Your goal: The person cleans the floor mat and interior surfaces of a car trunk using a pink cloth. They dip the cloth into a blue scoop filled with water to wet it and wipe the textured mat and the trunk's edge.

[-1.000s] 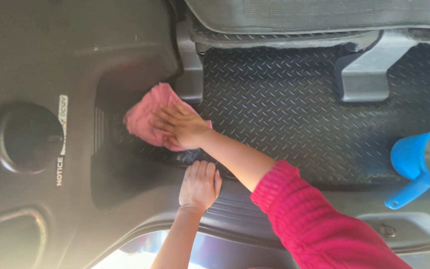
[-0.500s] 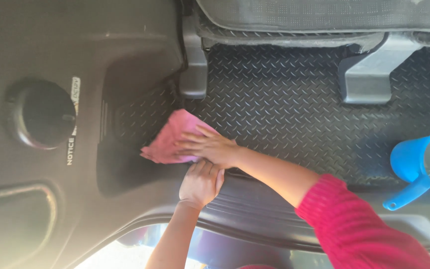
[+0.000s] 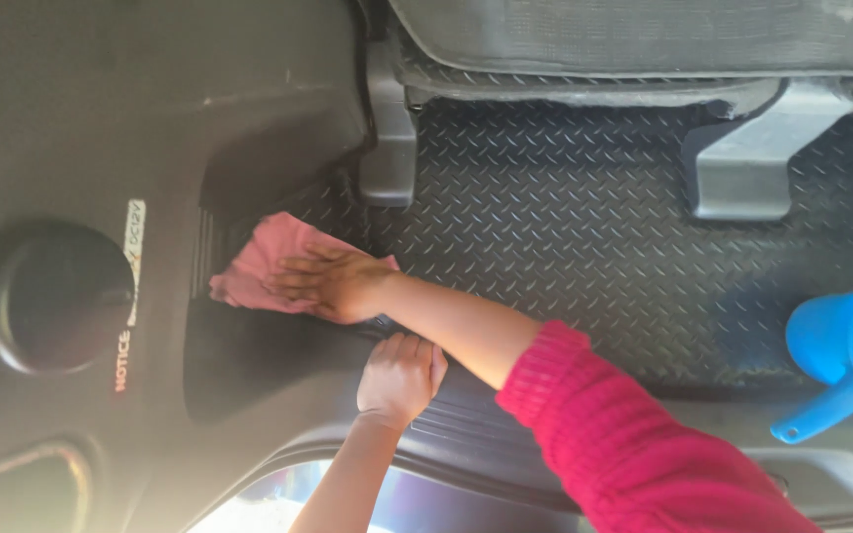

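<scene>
My right hand [image 3: 333, 284], on an arm in a red knitted sleeve, presses a crumpled pink cloth [image 3: 264, 259] flat against the dark plastic trim at the edge of a black ridged rubber floor mat [image 3: 584, 247]. Its fingers spread over the cloth and point left. My left hand [image 3: 402, 375] rests just below it, fingers curled over the ribbed door sill [image 3: 466, 424]. The left forearm is bare and comes up from the bottom edge.
A round recessed holder [image 3: 51, 301] sits in the dark trim panel at left. Grey seat brackets [image 3: 392, 148] [image 3: 742, 168] stand on the mat under a seat base [image 3: 644, 39]. A blue plastic jug [image 3: 841, 355] stands at the right edge.
My right hand slid the pink cloth down along the trim, then back left toward the round holder. My left hand stayed on the sill.
</scene>
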